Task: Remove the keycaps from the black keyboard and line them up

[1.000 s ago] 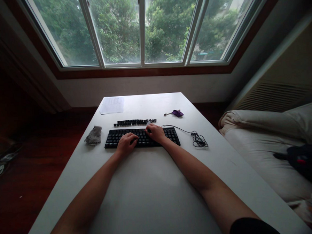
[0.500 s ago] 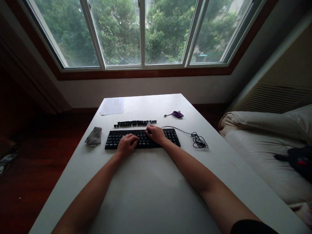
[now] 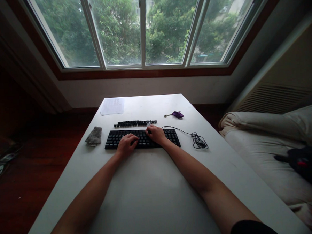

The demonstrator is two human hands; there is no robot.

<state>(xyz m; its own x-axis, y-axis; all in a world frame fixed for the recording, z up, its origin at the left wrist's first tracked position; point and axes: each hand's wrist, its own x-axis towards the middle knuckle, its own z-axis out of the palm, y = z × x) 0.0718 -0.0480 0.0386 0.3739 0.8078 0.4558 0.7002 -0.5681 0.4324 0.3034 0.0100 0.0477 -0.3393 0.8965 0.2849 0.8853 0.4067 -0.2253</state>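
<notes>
A black keyboard [image 3: 112, 139] lies across the white table. Over its left-middle part rests my left hand [image 3: 126, 143], thumb and fingers apart, with nothing seen in it. My right hand [image 3: 156, 133] is bent over the upper middle of the keys, its fingertips pinched together. Whatever they hold is too small and too hidden to name. Just beyond the keyboard, a row of loose black keycaps [image 3: 134, 123] runs along the tabletop. A small pale thing [image 3: 149, 123] shows by the right fingertips, unclear in kind.
Left of the keyboard lies a grey cloth [image 3: 94, 136]. Paper sheets [image 3: 112, 106] are at the far left corner. A purple brush-like tool [image 3: 177, 114] lies at the back right, and a coiled black cable [image 3: 199, 141] sits right of the keyboard on the white table [image 3: 149, 187].
</notes>
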